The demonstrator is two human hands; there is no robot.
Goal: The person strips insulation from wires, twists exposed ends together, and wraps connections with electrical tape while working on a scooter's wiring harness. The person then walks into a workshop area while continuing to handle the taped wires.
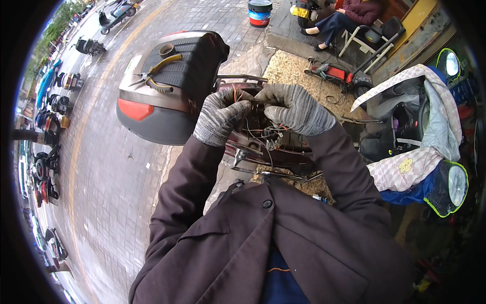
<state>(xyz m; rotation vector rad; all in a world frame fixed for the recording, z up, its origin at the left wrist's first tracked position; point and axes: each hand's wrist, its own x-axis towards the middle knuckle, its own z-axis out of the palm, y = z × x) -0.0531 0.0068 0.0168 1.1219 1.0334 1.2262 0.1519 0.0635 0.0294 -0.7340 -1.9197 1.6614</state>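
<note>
My left hand, in a grey knit glove, pinches thin wires, some of them orange. Close beside it my right hand, gloved alike, has its fingers closed on the wires; the exact piece is too small to make out. Beneath both hands lies the dark red rear of a scooter with loose cables and connectors. To the left is a black top box with a red reflector, carrying yellow-handled pliers and a tape roll.
Scooters line the paved street on the left. A bucket stands behind. A seated person is at upper right, near a red tool. A scooter with a quilted cover stands close on my right.
</note>
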